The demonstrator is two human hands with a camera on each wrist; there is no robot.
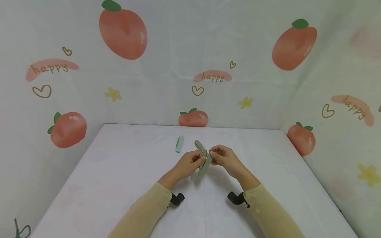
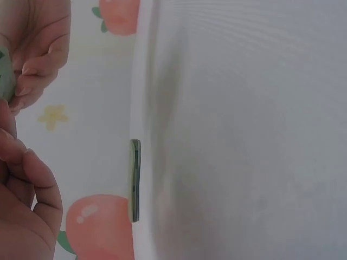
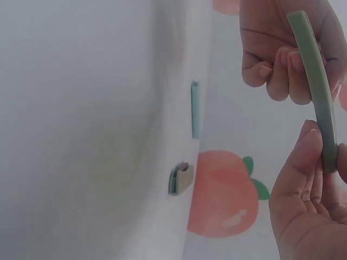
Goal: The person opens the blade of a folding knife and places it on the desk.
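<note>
Between the hands is a slim green folding knife [image 1: 204, 166], tilted, with a pin near its lower end. My left hand [image 1: 188, 162] holds it from the left side, thumb against its edge. At the upper end my right hand [image 1: 223, 158] pinches it between thumb and fingers. The right wrist view shows the green folding knife [image 3: 313, 70] edge on, with the right hand [image 3: 312, 200] at its lower end and the left hand [image 3: 287, 54] behind it. No blade can be made out.
A second green folding knife [image 1: 198, 144] lies on the table just beyond the hands. To its left lies a light blue folding knife [image 1: 179, 144]. The white table [image 1: 143, 172] meets a fruit-printed cloth backdrop [image 1: 166, 82] behind and at the sides.
</note>
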